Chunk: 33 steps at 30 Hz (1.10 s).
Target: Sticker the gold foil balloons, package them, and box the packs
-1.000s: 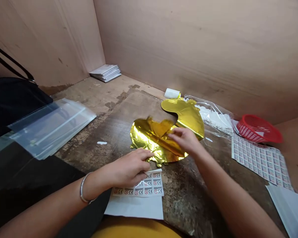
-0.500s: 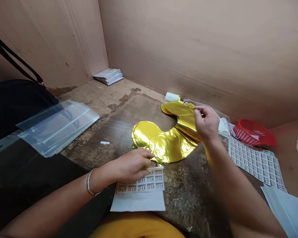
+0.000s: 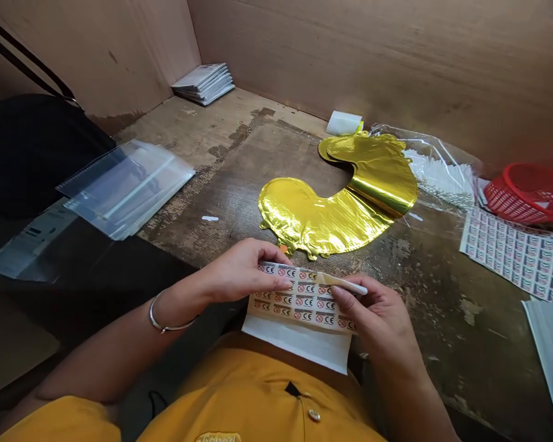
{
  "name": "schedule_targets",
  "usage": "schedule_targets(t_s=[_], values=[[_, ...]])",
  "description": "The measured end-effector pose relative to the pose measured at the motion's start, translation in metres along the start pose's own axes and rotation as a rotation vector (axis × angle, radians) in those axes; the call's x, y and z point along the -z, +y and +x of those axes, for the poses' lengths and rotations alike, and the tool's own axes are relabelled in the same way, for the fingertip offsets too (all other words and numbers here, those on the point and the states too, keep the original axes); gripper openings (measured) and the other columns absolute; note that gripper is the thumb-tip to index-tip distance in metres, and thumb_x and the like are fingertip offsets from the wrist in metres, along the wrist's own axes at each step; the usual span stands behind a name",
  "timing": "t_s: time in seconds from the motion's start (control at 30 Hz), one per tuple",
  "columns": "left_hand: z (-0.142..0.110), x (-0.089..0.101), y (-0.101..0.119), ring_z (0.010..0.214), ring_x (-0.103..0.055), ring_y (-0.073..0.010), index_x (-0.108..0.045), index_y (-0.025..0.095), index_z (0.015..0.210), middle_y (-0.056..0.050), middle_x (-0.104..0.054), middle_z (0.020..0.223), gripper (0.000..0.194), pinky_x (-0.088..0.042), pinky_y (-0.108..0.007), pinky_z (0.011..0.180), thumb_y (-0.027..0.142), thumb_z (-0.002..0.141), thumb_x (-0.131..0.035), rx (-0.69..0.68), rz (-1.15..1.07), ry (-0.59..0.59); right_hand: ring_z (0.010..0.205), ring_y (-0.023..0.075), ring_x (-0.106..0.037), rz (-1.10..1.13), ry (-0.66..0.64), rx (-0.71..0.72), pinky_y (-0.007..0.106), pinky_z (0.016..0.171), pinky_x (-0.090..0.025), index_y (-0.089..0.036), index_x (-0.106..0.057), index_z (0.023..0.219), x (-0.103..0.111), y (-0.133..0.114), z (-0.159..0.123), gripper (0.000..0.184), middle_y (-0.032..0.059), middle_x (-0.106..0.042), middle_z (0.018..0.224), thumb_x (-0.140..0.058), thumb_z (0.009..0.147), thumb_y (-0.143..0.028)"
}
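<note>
Between my two hands, close to my body, is a sheet of stickers (image 3: 304, 301) printed with rows of small CE and warning marks, its top edge bent over. My left hand (image 3: 249, 270) pinches its upper left part, thumb in front. At the upper right my right hand (image 3: 373, 313) grips it, thumb on the front and fingers behind. Just beyond lies a flat gold foil balloon (image 3: 322, 215), curved and folded over on its right side, touched by neither hand.
Clear plastic bags (image 3: 129, 184) lie at the left beside a black bag (image 3: 37, 153). A stack of white cards (image 3: 205, 83) is in the back corner. At the right are a red basket (image 3: 529, 196), a bag of white sticks (image 3: 442, 178) and another sticker sheet (image 3: 516, 252).
My right hand has left the gold balloon and come back to grip the sticker sheet's right side. The sheet is now raised and tilted between both hands. The view has tipped down.
</note>
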<state>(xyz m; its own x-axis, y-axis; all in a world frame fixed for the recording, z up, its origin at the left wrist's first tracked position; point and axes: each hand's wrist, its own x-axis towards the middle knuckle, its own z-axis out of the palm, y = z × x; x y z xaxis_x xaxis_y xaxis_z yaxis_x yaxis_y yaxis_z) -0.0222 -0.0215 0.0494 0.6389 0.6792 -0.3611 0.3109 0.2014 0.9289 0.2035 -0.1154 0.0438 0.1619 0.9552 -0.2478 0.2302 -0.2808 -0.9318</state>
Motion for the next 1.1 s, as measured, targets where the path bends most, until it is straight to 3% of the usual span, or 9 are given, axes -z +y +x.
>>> schedule_targets(t_s=[0.2,0.37,0.43,0.57,0.7,0.8,0.9,0.97,1.1], values=[[-0.013,-0.021,-0.014,0.064,-0.06,-0.0118,-0.07,0.013,0.084,-0.001,-0.068,0.072,0.024,-0.046,-0.023,0.06,0.033,0.07,-0.075,0.115,-0.174,0.092,0.052,0.0114,-0.054,0.101,-0.041,-0.095,0.021,0.047,-0.043,-0.018,-0.067,0.072,-0.005,0.003,-0.008,0.026,-0.0003,-0.061,0.058,-0.075,0.074,-0.043],[-0.02,-0.022,-0.009,0.079,-0.064,-0.0161,-0.073,0.018,0.095,-0.003,-0.073,0.089,0.022,-0.049,-0.026,0.07,0.03,0.076,-0.072,-0.131,0.199,0.2,0.053,0.0129,-0.056,0.08,-0.04,-0.104,0.022,0.048,-0.045,-0.02,-0.07,0.075,-0.004,0.009,-0.012,0.023,0.0002,-0.064,0.061,-0.075,0.075,-0.042],[-0.019,-0.019,-0.006,0.08,-0.065,-0.0164,-0.074,0.019,0.092,-0.003,-0.073,0.088,0.018,-0.049,-0.026,0.072,0.028,0.077,-0.071,-0.177,0.267,0.181,0.055,0.0136,-0.056,0.049,-0.025,-0.089,0.023,0.048,-0.046,-0.02,-0.071,0.075,-0.003,0.011,-0.013,0.022,0.0009,-0.065,0.062,-0.075,0.075,-0.041],[-0.013,-0.016,-0.005,0.062,-0.06,-0.0121,-0.07,0.013,0.076,-0.001,-0.068,0.068,0.016,-0.045,-0.022,0.056,0.029,0.077,-0.07,0.021,0.033,0.051,0.056,0.0139,-0.057,0.043,-0.041,-0.108,0.022,0.048,-0.045,-0.019,-0.072,0.077,-0.003,0.011,-0.016,0.022,0.0015,-0.065,0.063,-0.075,0.076,-0.042],[-0.01,-0.016,-0.009,0.066,-0.063,-0.0126,-0.07,0.013,0.083,-0.002,-0.07,0.076,0.024,-0.049,-0.023,0.061,0.029,0.067,-0.077,0.08,-0.13,0.125,0.056,0.0142,-0.058,0.045,-0.025,-0.11,0.022,0.049,-0.047,-0.019,-0.072,0.076,-0.004,0.01,-0.018,0.022,0.0016,-0.065,0.063,-0.074,0.076,-0.041],[-0.013,-0.019,-0.011,0.083,-0.067,-0.0173,-0.071,0.016,0.099,-0.005,-0.074,0.092,0.033,-0.053,-0.029,0.074,0.027,0.069,-0.077,-0.016,-0.046,0.23,0.059,0.015,-0.06,0.045,-0.019,-0.09,0.023,0.052,-0.049,-0.02,-0.073,0.079,-0.005,0.01,-0.018,0.02,0.0021,-0.068,0.066,-0.074,0.077,-0.04],[-0.017,-0.021,-0.01,0.09,-0.065,-0.0202,-0.074,0.02,0.097,-0.005,-0.074,0.094,0.024,-0.05,-0.035,0.085,0.03,0.075,-0.075,-0.198,0.289,0.295,0.06,0.0162,-0.062,0.002,-0.016,-0.065,0.024,0.052,-0.05,-0.02,-0.073,0.081,-0.007,0.012,-0.016,0.02,0.0028,-0.07,0.069,-0.072,0.078,-0.04],[-0.017,-0.021,-0.009,0.082,-0.065,-0.0182,-0.075,0.02,0.089,-0.003,-0.074,0.086,0.016,-0.049,-0.031,0.078,0.032,0.079,-0.071,-0.202,0.354,0.227,0.058,0.0166,-0.062,-0.051,-0.029,-0.047,0.025,0.05,-0.049,-0.02,-0.072,0.079,-0.005,0.013,-0.015,0.022,0.0026,-0.069,0.067,-0.07,0.08,-0.042],[-0.014,-0.021,-0.008,0.066,-0.061,-0.0123,-0.074,0.016,0.087,-0.001,-0.071,0.076,0.02,-0.044,-0.021,0.057,0.033,0.085,-0.063,-0.015,0.135,0.033,0.071,0.0201,-0.066,-0.335,-0.016,0.135,0.03,0.06,-0.053,-0.022,-0.071,0.092,0.003,0.008,-0.014,0.02,0.0041,-0.071,0.082,-0.065,0.084,-0.039]])
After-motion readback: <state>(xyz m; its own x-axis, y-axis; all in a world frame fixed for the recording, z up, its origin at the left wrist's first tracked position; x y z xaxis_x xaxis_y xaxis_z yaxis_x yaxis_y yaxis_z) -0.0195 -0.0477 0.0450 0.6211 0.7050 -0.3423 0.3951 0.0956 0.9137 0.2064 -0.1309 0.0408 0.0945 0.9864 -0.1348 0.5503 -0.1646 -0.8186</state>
